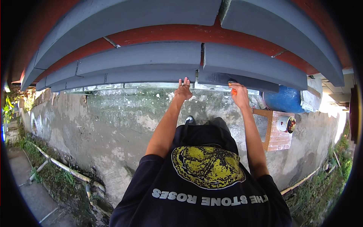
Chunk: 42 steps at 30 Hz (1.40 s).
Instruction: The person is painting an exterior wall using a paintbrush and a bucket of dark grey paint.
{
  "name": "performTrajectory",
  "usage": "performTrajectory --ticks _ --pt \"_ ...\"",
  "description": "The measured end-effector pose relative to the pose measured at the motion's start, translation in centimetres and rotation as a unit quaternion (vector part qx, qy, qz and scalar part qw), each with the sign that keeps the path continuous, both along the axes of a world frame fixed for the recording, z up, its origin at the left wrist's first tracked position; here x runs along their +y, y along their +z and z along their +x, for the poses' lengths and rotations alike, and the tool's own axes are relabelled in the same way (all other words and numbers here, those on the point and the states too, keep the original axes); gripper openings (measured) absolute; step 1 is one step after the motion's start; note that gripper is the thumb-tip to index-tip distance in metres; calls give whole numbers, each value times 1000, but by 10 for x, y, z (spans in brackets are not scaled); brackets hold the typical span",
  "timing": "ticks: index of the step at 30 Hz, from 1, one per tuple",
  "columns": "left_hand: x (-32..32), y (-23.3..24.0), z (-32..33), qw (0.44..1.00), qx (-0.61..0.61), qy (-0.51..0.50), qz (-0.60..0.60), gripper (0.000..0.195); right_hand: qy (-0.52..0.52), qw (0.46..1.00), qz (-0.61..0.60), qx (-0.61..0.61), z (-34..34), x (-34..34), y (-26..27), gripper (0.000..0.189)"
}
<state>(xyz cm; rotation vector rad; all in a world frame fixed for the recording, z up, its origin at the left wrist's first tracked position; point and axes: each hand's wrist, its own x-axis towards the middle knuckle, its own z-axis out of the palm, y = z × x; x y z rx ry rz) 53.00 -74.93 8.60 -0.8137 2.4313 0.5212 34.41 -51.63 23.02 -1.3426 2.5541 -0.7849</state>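
Note:
My right hand (240, 96) grips a paintbrush (233, 85) with an orange handle. The brush's dark bristles meet the lower grey board (255, 84) of the wall. Fresh-looking darker paint covers much of that board around the brush, while a duller grey shows at its left end. To the left, my left hand (183, 92) holds nothing; its raised fingertips rest at the lower edge of another grey board (147, 75). Whether they press on it I cannot tell. Above both hands run more grey boards, with a red surface (161, 32) showing between them.
At the right, a blue plastic drum (283, 99) stands near a small tiled-top table (279, 142) bearing a paint-stained white bucket (282, 123). Worn concrete ground (127, 124) lies around my feet. A pale pipe (68, 170) runs along the weedy edge at the lower left.

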Motion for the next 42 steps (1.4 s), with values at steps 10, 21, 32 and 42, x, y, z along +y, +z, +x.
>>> performTrajectory --ticks 10,21,32,42 --pt "-2 -13 1 1000 5 -9 -2 77 -25 999 -22 -9 3 6 -2 30" --pt "1 7 -1 1000 -6 -6 17 77 -63 993 -101 23 14 1 -16 27" --pt "0 -2 -1 1000 -2 -14 8 76 -157 958 -202 -129 35 -14 1 17" --pt "-1 -9 1 1000 14 -11 -5 76 -110 973 -171 -114 79 -54 -28 18"
